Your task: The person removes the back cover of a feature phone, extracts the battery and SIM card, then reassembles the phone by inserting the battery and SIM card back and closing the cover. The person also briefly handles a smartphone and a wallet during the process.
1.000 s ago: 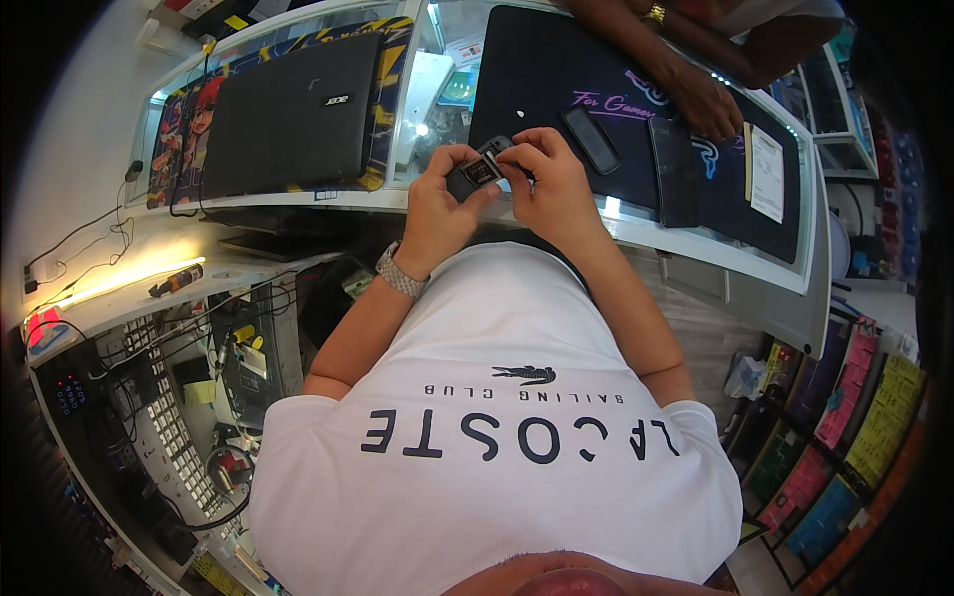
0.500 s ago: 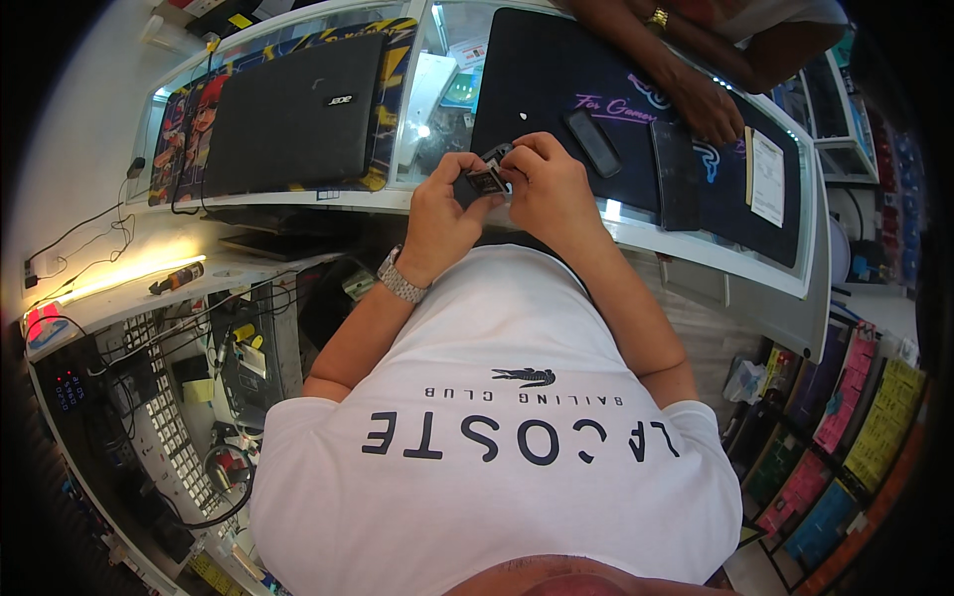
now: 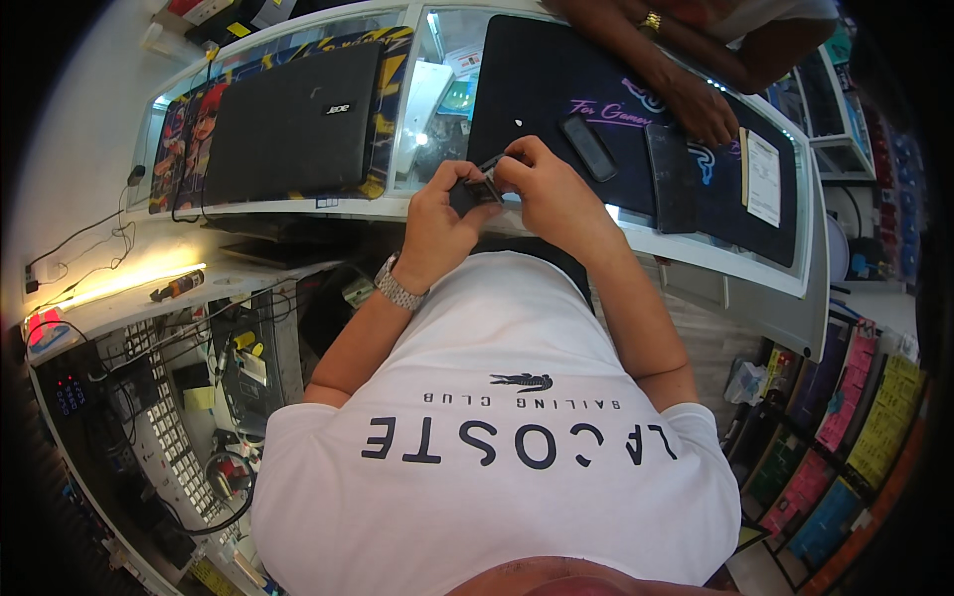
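Two bare hands at work over a glass-topped surface (image 3: 388, 207) with a white frame, seen from above. The fingers of the left hand (image 3: 435, 226) grasp a small dark device (image 3: 484, 189), the thumb along its near side; the fingers of the right hand (image 3: 558, 201) are bent closely about its right end. The device lies between the two hands, near the front edge of the surface; a lighter part shows on its face, with detail too small to tell. A wristwatch (image 3: 399, 283) with a metal band encircles the left wrist. Beyond the right hand, a black mat (image 3: 532, 74) bears a dark phone (image 3: 588, 147), a flat black object (image 3: 672, 184) and, farther right, a white printed sheet (image 3: 763, 179). Another person's hand (image 3: 704, 111) rests at the far side of this mat, near the flat black object. At left, a closed black laptop (image 3: 283, 129) lies on a colourful patterned mat (image 3: 196, 129).
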Motion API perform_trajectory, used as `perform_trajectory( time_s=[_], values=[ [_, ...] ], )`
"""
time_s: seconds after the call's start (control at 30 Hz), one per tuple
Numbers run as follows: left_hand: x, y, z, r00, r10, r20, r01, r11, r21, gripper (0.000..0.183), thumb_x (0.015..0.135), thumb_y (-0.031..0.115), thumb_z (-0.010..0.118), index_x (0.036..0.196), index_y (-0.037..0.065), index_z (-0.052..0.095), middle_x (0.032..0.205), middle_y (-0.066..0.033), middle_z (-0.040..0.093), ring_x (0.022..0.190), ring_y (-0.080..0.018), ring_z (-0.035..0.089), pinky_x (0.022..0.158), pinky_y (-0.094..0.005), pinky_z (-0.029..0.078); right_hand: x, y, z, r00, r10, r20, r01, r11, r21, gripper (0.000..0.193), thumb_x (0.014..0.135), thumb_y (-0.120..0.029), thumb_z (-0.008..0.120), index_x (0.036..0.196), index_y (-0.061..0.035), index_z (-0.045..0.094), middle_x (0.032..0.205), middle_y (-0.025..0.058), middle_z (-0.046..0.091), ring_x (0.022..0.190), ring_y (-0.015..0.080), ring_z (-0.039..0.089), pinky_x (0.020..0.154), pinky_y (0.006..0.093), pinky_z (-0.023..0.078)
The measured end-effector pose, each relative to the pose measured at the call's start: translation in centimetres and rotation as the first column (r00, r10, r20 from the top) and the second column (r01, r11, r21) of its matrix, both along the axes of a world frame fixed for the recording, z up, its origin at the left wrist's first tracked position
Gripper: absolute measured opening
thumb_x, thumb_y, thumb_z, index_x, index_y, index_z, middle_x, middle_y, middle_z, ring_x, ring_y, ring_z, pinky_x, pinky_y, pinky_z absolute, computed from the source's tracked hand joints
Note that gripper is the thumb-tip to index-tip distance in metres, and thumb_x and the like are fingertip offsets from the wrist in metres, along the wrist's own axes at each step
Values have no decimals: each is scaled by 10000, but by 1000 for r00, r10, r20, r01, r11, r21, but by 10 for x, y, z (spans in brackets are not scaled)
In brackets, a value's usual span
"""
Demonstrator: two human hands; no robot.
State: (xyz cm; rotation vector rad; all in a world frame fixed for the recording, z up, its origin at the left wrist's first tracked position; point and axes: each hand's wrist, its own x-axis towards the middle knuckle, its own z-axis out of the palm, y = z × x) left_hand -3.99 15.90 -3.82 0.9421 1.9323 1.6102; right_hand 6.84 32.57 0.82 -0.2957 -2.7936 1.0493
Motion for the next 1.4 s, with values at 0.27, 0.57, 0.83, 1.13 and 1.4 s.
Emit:
perform_trajectory(
  time_s=[0.27,0.57,0.83,1.13,1.4],
  values=[
    [3,-1,10,1000,2,-25,-2,1000,-19,371,825,3,821,1128,51,612,947,-56,719,740,-62,635,585,-223,495,1,1,7,1000,-15,-3,14,995,-102,138,872,65,657,998,12,637,1218,172,611,1014,393,680,858,432,560],
    [4,0,18,999,28,-33,-29,999,-19,375,841,-9,816,1139,48,594,988,-43,684,875,-84,639,753,-242,510,0,-6,-8,976,-75,-205,60,995,-76,81,940,9,637,1015,34,617,1314,207,613,1025,416,682,855,435,559],
    [3,2,15,998,68,15,-69,996,47,350,860,31,826,1125,51,599,971,-30,670,857,-94,625,767,-256,513,-5,-15,-18,921,-236,-308,171,959,-226,127,915,68,654,1021,10,616,1286,193,632,992,380,703,800,403,587],
    [-1,0,12,1000,-9,-5,9,999,-43,249,916,45,770,1120,37,628,944,-48,688,798,-105,646,683,-257,528,-8,-7,-31,885,-292,-363,156,920,-359,184,879,114,672,1027,16,620,1151,162,649,994,234,708,847,306,591],
    [-5,1,18,994,-103,27,103,995,10,187,1045,134,639,1190,20,616,1041,-58,676,791,-66,644,592,-203,545,-12,-3,-35,854,-358,-377,143,859,-491,202,866,104,700,1036,3,655,1036,114,677,891,205,709,783,307,576]
  ],
)
